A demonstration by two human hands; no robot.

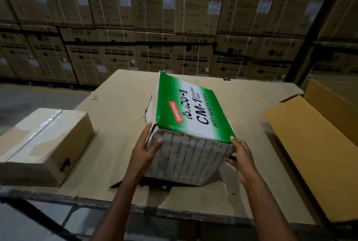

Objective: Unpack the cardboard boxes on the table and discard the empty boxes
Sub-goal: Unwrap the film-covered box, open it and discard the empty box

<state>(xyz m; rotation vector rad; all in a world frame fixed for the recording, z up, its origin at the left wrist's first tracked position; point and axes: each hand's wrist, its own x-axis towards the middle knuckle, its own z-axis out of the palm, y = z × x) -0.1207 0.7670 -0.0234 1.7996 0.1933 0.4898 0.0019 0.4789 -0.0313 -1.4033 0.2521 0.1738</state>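
on the cardboard-covered table (120, 105), a glossy green-and-white printed box (189, 112) is held tilted at its near corners: left hand (147, 149) fingers curled round one edge, right hand (240, 155) pinching the other. a taped plain brown box (44, 143) sits left.

The green-and-white printed cardboard box (188, 111) at centre has a glossy top and a duller, paper-covered near side. The plain brown cardboard box (44, 143) on the left is matt, sealed with shiny clear tape. The cardboard-covered table (242, 101) looks matt and creased.
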